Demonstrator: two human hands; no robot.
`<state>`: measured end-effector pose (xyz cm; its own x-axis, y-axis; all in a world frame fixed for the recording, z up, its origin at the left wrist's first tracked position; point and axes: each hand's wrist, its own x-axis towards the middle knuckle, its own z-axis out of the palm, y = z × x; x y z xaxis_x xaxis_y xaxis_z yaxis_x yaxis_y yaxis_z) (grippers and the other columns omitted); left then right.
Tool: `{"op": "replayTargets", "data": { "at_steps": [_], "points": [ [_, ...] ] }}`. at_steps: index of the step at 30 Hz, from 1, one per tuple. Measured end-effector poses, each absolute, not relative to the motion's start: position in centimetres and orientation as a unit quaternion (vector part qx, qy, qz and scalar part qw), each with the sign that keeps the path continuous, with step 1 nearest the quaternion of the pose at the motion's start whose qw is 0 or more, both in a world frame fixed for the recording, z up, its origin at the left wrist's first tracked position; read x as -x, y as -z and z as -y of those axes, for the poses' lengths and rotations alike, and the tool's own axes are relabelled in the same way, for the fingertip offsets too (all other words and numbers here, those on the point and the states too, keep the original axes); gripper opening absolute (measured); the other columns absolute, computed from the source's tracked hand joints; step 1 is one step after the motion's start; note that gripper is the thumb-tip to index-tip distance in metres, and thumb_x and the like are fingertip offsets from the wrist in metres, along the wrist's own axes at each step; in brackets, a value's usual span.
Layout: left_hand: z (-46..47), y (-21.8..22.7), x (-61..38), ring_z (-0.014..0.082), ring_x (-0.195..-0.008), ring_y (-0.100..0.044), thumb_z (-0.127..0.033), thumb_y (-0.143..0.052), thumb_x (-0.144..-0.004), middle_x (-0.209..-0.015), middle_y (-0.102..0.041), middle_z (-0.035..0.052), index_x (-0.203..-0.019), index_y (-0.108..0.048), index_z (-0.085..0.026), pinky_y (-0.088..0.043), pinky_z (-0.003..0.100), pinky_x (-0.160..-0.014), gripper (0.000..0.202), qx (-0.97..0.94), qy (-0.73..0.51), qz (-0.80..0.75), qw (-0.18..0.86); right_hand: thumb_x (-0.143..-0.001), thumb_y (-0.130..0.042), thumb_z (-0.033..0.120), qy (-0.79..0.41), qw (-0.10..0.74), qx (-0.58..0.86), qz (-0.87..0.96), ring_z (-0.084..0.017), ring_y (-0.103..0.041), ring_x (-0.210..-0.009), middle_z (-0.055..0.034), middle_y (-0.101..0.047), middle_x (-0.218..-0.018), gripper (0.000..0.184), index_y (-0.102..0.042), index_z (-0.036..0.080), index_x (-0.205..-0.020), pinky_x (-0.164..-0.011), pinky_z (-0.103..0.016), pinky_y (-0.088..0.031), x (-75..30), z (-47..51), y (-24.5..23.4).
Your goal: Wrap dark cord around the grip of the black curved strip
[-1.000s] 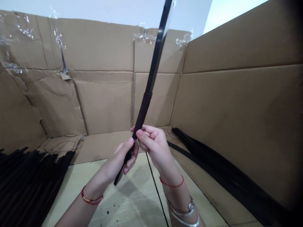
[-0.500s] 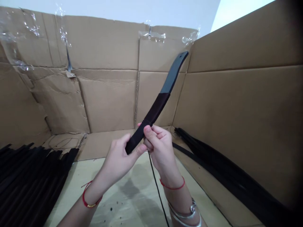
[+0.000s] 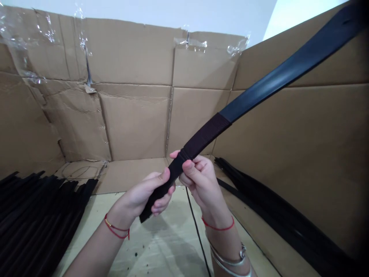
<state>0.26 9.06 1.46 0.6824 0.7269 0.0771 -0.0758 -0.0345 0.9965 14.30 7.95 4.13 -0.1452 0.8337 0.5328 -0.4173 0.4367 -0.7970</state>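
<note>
One curved black strip [image 3: 276,84] with a wrapped end, one bundle of black strips [image 3: 34,219] at eight o'clock, another bundle [image 3: 288,223] at four o'clock.

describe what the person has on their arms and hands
Both hands are bare, with no gloves, and no sleeves are in view. The left hand has a thin red cord with small gold beads around its wrist. The right hand has a thin red string around its wrist, with thin silver bangles higher up the arm.
</note>
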Motion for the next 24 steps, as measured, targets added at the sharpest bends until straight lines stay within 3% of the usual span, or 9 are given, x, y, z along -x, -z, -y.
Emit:
{"op": "replayTargets", "data": {
  "at_steps": [5,7,9,11,14,16,19,21,24],
  "points": [
    [-8.1,-1.6,-1.0,0.0077,-0.056,-0.039,-0.061,-0.064,-0.079,-0.070,-0.050,-0.0030,-0.098,-0.045,-0.020,-0.027,0.017,-0.050,0.049,-0.643,-0.493,-0.350,0.469,-0.078,-0.074,0.046,-0.426,0.713,0.263,0.490,-0.003,-0.019,-0.043,0.0087,-0.030,-0.050,0.038,-0.067,0.011,-0.092,-0.040,-0.020,-0.012,-13.3,-7.9,-4.0],
    [-7.7,-2.0,-0.6,0.0072,-0.052,-0.032,-0.064,-0.060,-0.080,-0.065,-0.043,-0.0042,-0.092,-0.048,-0.019,-0.023,0.018,-0.047,0.048,-0.672,-0.465,-0.344,0.462,-0.075,-0.076,0.047,-0.441,0.695,0.270,0.500,-0.004,-0.020,-0.043,0.0078,-0.032,-0.051,0.039,-0.067,0.011,-0.089,-0.040,-0.020,-0.012,-13.2,-7.6,-4.2],
    [-7.5,-2.4,0.0,0.0072,-0.045,-0.022,-0.075,-0.040,-0.083,-0.055,-0.030,-0.0070,-0.084,-0.049,-0.018,-0.020,0.020,-0.042,0.058,-0.696,-0.353,-0.281,0.559,-0.073,-0.078,0.044,-0.454,0.669,0.261,0.528,-0.003,-0.018,-0.042,0.0081,-0.031,-0.051,0.035,-0.065,0.012,-0.079,-0.039,-0.020,-0.011,-13.3,-7.4,-4.4],
    [-7.5,-2.6,0.2,0.0077,-0.041,-0.024,-0.077,-0.030,-0.084,-0.052,-0.028,-0.0076,-0.083,-0.050,-0.017,-0.024,0.021,-0.040,0.063,-0.694,-0.296,-0.248,0.607,-0.075,-0.077,0.040,-0.420,0.680,0.266,0.538,-0.003,-0.016,-0.042,0.0084,-0.027,-0.050,0.032,-0.062,0.013,-0.071,-0.039,-0.021,-0.010,-13.2,-7.3,-4.4],
    [-7.5,-2.6,-0.1,0.0096,-0.052,-0.040,-0.064,-0.043,-0.089,-0.060,-0.045,-0.0021,-0.086,-0.050,-0.017,-0.033,0.021,-0.049,0.048,-0.700,-0.429,-0.328,0.467,-0.079,-0.074,0.039,-0.335,0.730,0.293,0.519,-0.004,-0.018,-0.044,0.0072,-0.028,-0.050,0.028,-0.066,0.012,-0.074,-0.040,-0.022,-0.011,-13.0,-7.3,-4.3],
    [-7.5,-2.5,-0.1,0.0087,-0.053,-0.038,-0.062,-0.049,-0.088,-0.060,-0.044,-0.0028,-0.081,-0.049,-0.017,-0.030,0.019,-0.049,0.045,-0.688,-0.485,-0.356,0.405,-0.079,-0.073,0.042,-0.367,0.715,0.275,0.528,-0.004,-0.019,-0.043,0.0076,-0.028,-0.050,0.031,-0.070,0.012,-0.087,-0.040,-0.021,-0.011,-13.0,-7.1,-4.4],
    [-7.7,-2.5,0.4,0.0080,-0.037,-0.024,-0.083,-0.022,-0.080,-0.046,-0.029,-0.0081,-0.076,-0.046,-0.020,-0.026,0.020,-0.037,0.068,-0.685,-0.342,-0.244,0.595,-0.078,-0.075,0.042,-0.478,0.642,0.231,0.554,-0.002,-0.015,-0.041,0.0094,-0.027,-0.050,0.037,-0.071,0.013,-0.100,-0.039,-0.019,-0.011,-13.1,-6.5,-4.7],
    [-7.9,-2.5,0.7,0.0085,-0.033,-0.022,-0.091,-0.014,-0.072,-0.043,-0.026,-0.0095,-0.079,-0.046,-0.020,-0.026,0.022,-0.033,0.078,-0.680,-0.276,-0.189,0.653,-0.076,-0.077,0.040,-0.494,0.639,0.237,0.540,-0.002,-0.018,-0.041,0.0090,-0.031,-0.049,0.036,-0.071,0.013,-0.098,-0.038,-0.018,-0.015,-13.0,-6.2,-4.8],
    [-8.2,-2.2,0.4,0.0092,-0.047,-0.037,-0.075,-0.049,-0.079,-0.056,-0.043,-0.0042,-0.085,-0.048,-0.019,-0.028,0.019,-0.043,0.057,-0.695,-0.426,-0.293,0.500,-0.070,-0.082,0.038,-0.450,0.700,0.266,0.487,-0.005,-0.036,-0.046,0.0034,-0.050,-0.059,0.036,-0.069,0.014,-0.094,-0.042,-0.018,-0.029,-12.5,-6.5,-4.5]
  ]
}}
